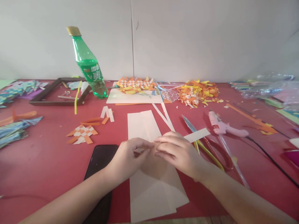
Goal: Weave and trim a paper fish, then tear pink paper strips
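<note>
Both hands meet above white paper sheets (pixel 151 193) laid overlapping on the table. My left hand (pixel 130 155) is closed in a pinch, thumb against fingers; whatever it pinches is hidden. My right hand (pixel 179 152) is closed too, its fingertips almost touching the left ones. A white paper strip (pixel 198 135) sticks out to the right from behind my right hand and appears held in it; its other end is hidden. Long thin white strips (pixel 163 116) lie just beyond the hands. Under my left wrist is a black phone (pixel 102 158).
Scissors (pixel 207 149) and a pink glue gun (pixel 224 126) with its cable lie to the right. A small woven orange-white piece (pixel 83 133) is at left. Behind stand a green bottle (pixel 90 71), a dark frame (pixel 37 101) and an orange-yellow heap of folded paper (pixel 196 91).
</note>
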Demonstrator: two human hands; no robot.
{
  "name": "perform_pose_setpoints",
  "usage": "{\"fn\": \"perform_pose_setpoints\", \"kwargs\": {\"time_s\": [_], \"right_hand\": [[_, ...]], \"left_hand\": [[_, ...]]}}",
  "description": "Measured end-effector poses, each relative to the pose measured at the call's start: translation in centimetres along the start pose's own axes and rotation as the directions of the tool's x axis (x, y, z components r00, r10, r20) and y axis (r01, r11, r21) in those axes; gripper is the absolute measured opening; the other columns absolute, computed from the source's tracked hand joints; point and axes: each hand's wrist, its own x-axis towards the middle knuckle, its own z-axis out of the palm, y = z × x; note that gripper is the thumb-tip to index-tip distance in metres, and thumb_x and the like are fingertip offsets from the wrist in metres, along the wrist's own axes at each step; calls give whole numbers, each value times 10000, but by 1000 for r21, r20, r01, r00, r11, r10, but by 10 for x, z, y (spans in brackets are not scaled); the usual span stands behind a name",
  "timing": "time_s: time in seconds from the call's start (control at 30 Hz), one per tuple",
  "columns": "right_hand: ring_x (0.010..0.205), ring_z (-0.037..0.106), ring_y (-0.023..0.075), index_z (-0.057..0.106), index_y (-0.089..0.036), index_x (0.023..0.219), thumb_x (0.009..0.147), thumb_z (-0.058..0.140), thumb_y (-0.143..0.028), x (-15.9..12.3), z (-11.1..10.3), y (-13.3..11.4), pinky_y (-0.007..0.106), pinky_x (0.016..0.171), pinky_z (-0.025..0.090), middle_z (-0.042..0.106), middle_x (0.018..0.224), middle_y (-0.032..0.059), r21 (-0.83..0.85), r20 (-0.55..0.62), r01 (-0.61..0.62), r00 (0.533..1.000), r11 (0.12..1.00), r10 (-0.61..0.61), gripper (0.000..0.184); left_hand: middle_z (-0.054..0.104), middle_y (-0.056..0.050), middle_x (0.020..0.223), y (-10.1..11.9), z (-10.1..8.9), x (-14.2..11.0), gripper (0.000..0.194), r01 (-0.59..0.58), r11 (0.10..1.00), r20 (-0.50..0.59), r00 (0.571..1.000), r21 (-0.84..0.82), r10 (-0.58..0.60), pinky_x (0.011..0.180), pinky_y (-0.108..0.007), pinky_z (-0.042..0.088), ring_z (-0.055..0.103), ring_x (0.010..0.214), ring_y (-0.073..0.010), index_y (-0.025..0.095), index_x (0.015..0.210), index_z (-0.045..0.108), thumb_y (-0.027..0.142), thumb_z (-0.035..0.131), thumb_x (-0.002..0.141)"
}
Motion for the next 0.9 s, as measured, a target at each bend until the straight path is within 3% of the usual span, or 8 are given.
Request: {"fn": "perform_pose_setpoints", "kwargs": {"time_s": [0.2,0.4,0.63,0.9], "right_hand": [[927,602,186,700,-177,868,883,656,-157,0,0,1,365,821,537,707,979,59,36,77,-25,997,999,22,51],[929,585,176,688,-174,894,888,610,-91,-2,0,1,348,822,513,663,979,66,112,89,-67,994,991,57,114],[935,570,183,673,-172,967,889,610,-99,-1,-1,-1,368,844,497,659,1008,72,96,74,0,997,995,-7,124],[945,565,194,646,-154,954,862,569,-43,0,-4,-1,394,861,496,654,1024,84,69,72,21,997,997,-26,163]], "left_hand": [[741,-59,1016,-4,0,0,187,-24,999,-14,1000,23,24,786,-309,589,718,902,-205,197,1000,709,273,620,854],[696,-59,1127,-10,2,-1,418,-117,992,-40,992,40,118,805,-270,597,699,947,-187,211,1158,653,255,757,756],[741,-3,913,-4,0,-4,119,-273,951,-60,957,143,283,688,-145,552,683,833,-112,226,952,724,191,680,847],[751,-37,940,-4,1,-5,219,-264,952,-56,960,152,275,634,-124,562,700,800,-120,200,988,737,210,772,772]]}}
